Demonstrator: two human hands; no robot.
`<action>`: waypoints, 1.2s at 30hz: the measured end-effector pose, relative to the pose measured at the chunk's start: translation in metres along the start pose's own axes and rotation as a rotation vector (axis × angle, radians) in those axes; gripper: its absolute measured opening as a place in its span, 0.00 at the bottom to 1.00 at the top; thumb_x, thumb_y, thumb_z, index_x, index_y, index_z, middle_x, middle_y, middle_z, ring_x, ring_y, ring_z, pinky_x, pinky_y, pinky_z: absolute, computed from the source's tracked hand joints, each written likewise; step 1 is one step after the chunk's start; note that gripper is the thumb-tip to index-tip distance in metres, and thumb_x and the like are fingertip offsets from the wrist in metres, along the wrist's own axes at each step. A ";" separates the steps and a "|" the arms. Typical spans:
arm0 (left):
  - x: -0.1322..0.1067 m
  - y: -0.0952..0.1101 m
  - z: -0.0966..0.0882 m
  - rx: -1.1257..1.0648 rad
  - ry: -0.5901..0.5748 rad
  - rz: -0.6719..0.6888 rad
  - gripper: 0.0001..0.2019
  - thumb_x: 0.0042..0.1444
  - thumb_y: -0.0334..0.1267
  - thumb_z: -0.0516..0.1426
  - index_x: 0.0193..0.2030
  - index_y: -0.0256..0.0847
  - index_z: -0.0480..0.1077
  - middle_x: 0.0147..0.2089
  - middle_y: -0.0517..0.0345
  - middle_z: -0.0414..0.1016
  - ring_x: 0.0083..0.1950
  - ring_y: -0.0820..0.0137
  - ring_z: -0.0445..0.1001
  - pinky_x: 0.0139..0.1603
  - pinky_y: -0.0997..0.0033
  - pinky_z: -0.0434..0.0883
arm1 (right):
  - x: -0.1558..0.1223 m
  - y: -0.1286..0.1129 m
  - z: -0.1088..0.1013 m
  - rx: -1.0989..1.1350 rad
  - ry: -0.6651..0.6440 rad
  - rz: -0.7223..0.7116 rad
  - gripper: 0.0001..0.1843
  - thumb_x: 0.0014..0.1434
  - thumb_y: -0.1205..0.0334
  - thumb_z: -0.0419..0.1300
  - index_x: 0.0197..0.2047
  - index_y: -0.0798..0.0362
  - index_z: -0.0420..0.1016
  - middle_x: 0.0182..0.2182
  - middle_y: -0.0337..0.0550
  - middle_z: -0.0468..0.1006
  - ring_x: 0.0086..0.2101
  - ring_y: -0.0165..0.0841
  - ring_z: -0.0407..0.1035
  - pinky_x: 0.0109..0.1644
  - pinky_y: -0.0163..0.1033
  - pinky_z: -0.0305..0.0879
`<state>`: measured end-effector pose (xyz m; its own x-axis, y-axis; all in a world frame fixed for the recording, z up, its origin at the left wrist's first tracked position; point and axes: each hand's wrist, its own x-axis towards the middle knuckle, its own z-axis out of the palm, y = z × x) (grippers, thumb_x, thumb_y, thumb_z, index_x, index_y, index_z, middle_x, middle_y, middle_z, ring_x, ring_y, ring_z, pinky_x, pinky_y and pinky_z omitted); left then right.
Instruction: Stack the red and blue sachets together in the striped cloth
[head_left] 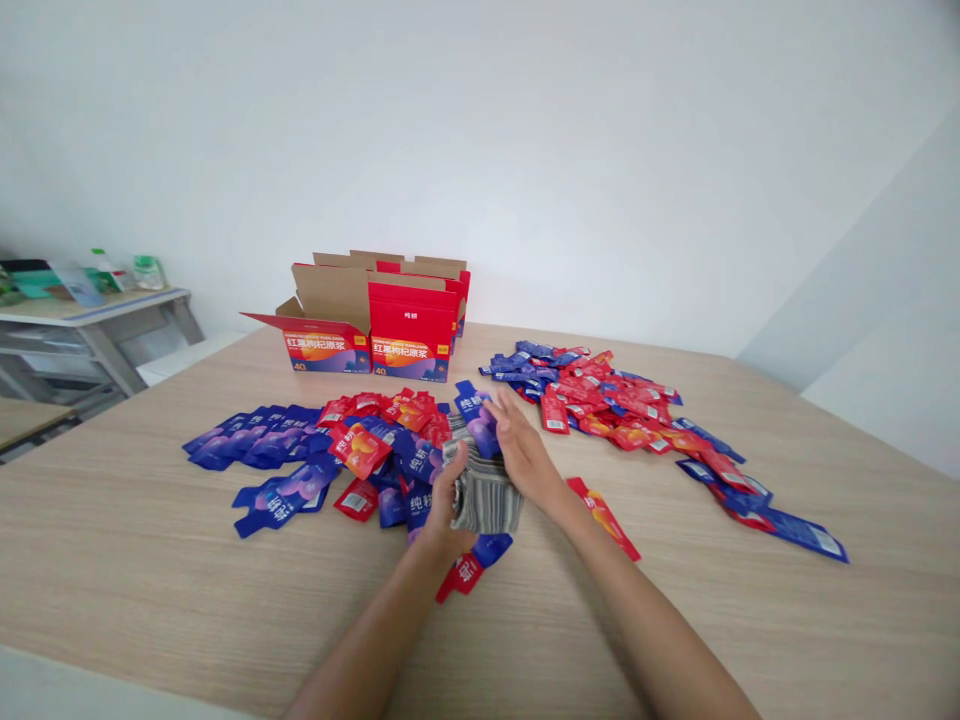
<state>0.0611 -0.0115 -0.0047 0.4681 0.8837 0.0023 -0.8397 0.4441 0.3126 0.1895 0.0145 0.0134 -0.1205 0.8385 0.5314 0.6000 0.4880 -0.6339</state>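
Observation:
A grey striped cloth is gripped by my left hand, its thumb over the cloth's left edge. Against the top of the cloth lies a blue sachet, tilted. My right hand holds that sachet at its right side, fingertips on its edge. Below and left of my hands, loose red and blue sachets form a heap that partly runs under the cloth. One red sachet lies alone to the right of my right forearm.
Open red-and-blue cartons stand at the back left of the wooden table, flaps up. A second heap of red and blue sachets spreads across the right half. A side desk with bottles and clutter stands far left.

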 end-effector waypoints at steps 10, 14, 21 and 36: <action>0.001 0.046 0.008 -0.137 0.372 0.378 0.15 0.64 0.39 0.53 0.52 0.40 0.76 0.37 0.55 0.84 0.37 0.63 0.83 0.53 0.57 0.75 | 0.009 0.066 -0.042 -0.515 -0.289 0.427 0.25 0.71 0.54 0.51 0.64 0.59 0.70 0.59 0.63 0.75 0.59 0.47 0.70 0.63 0.51 0.63; 0.000 0.038 0.008 -0.152 0.418 0.304 0.16 0.66 0.41 0.51 0.49 0.40 0.78 0.36 0.53 0.84 0.39 0.60 0.83 0.53 0.53 0.75 | -0.001 0.103 -0.049 -0.685 -0.246 0.582 0.28 0.71 0.60 0.48 0.70 0.63 0.59 0.66 0.73 0.62 0.65 0.55 0.61 0.65 0.62 0.55; -0.010 0.027 0.011 -0.179 0.334 0.171 0.17 0.66 0.43 0.52 0.47 0.37 0.79 0.37 0.50 0.84 0.41 0.57 0.83 0.53 0.53 0.75 | -0.012 0.120 -0.039 -0.766 -0.355 0.566 0.31 0.71 0.51 0.50 0.71 0.60 0.58 0.71 0.63 0.56 0.69 0.47 0.53 0.69 0.52 0.51; -0.014 0.027 0.007 -0.027 0.036 0.009 0.21 0.62 0.53 0.56 0.46 0.35 0.78 0.41 0.46 0.83 0.51 0.52 0.81 0.56 0.50 0.74 | -0.009 0.117 -0.045 -0.612 -0.209 0.732 0.35 0.59 0.56 0.64 0.67 0.56 0.62 0.54 0.62 0.77 0.53 0.50 0.73 0.54 0.50 0.67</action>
<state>0.0341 -0.0133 0.0101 0.4507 0.8922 -0.0295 -0.8512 0.4395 0.2868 0.2965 0.0534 -0.0400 0.3428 0.9390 -0.0257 0.8822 -0.3312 -0.3346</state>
